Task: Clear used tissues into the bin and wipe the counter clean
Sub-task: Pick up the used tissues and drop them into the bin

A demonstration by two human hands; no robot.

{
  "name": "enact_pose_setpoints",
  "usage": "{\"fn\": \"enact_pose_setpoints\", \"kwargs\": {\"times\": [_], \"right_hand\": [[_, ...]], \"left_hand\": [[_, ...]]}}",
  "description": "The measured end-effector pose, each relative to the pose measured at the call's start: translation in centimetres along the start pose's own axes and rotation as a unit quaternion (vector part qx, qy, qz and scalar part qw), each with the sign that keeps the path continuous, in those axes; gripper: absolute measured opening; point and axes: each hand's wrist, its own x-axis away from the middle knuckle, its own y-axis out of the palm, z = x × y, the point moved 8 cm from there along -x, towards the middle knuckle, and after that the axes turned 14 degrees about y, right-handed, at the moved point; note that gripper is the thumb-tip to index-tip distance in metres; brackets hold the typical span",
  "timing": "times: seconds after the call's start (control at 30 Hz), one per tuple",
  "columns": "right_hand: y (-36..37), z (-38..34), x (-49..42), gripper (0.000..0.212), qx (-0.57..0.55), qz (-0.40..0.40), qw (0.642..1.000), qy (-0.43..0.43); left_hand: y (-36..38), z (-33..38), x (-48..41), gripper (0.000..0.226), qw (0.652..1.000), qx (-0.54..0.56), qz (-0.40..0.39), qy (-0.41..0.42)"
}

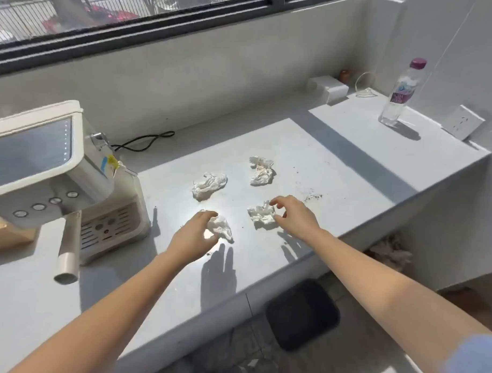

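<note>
Four crumpled tissues scattered on grey counter point(337, 172), left hand point(194, 237) curled onto near-left tissue point(221, 226), right hand point(295, 216) spread, fingertips at near-right tissue point(262, 214), dark bin point(301, 314) seen below.

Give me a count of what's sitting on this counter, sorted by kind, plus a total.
Crumpled tissues: 4
Coffee machine: 1
Water bottle: 1
White box: 1
Total: 7

Harsh window sun, hard shadows (edges warped)
</note>
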Motion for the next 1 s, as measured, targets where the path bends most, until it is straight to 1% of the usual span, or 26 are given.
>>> {"fn": "enact_pose_setpoints", "kwargs": {"times": [0.07, 0.13, 0.2, 0.3, 0.37, 0.5, 0.6, 0.7, 0.73, 0.8, 0.87, 0.93, 1.0], "right_hand": [[0.8, 0.0, -0.8, 0.041, 0.015, -0.011, 1.000, 0.019], [1.9, -0.3, -1.2, 0.048, 0.014, -0.028, 0.999, 0.036], [3.0, -0.5, -1.7, 0.051, 0.011, -0.033, 0.998, 0.042], [4.4, -0.6, -2.5, 0.050, 0.044, -0.049, 0.997, 0.043], [5.6, -0.5, -2.7, 0.042, 0.077, -0.055, 0.995, 0.036], [6.4, -0.1, -3.0, 0.024, 0.108, -0.011, 0.993, 0.036], [6.1, 0.0, -3.4, 0.016, 0.104, 0.007, 0.993, 0.051], [6.0, 0.3, -3.5, 0.014, 0.094, 0.019, 0.992, 0.078], [6.0, 0.4, -3.5, 0.014, 0.089, 0.023, 0.992, 0.087], [6.0, 0.4, -3.6, 0.014, 0.081, 0.027, 0.991, 0.100], [6.0, 0.3, -3.5, 0.016, 0.075, 0.029, 0.991, 0.109], [5.8, 0.3, -3.3, 0.017, 0.059, 0.034, 0.990, 0.121], [5.7, 0.5, -3.0, 0.019, 0.023, 0.042, 0.988, 0.144]], "left_hand": [[0.1, -0.5, -0.8, 0.051, 0.999, 0.035, 0.034, -0.022], [0.6, -0.7, -1.3, 0.050, 0.997, 0.053, 0.046, -0.036], [1.1, -1.3, -1.9, 0.049, 0.997, 0.033, 0.054, -0.048], [1.1, -2.9, -2.4, 0.048, 0.995, -0.024, 0.067, -0.075], [1.3, -4.0, -2.9, 0.047, 0.994, -0.029, 0.065, -0.081], [2.6, -5.1, -4.5, 0.040, 0.998, 0.009, 0.035, -0.058], [3.4, -4.7, -5.5, 0.030, 1.000, 0.015, 0.022, -0.005], [3.8, -4.4, -5.8, 0.019, 0.999, 0.007, 0.024, 0.023], [3.9, -4.5, -5.9, 0.020, 0.999, 0.005, 0.029, 0.029], [3.9, -4.7, -6.3, 0.028, 0.999, -0.004, 0.034, 0.035], [4.0, -4.7, -6.9, 0.033, 0.998, -0.023, 0.025, 0.044], [4.3, -4.6, -7.1, 0.023, 0.998, -0.035, 0.016, 0.053], [4.4, -4.2, -7.1, 0.016, 0.998, -0.021, 0.024, 0.055]]}}
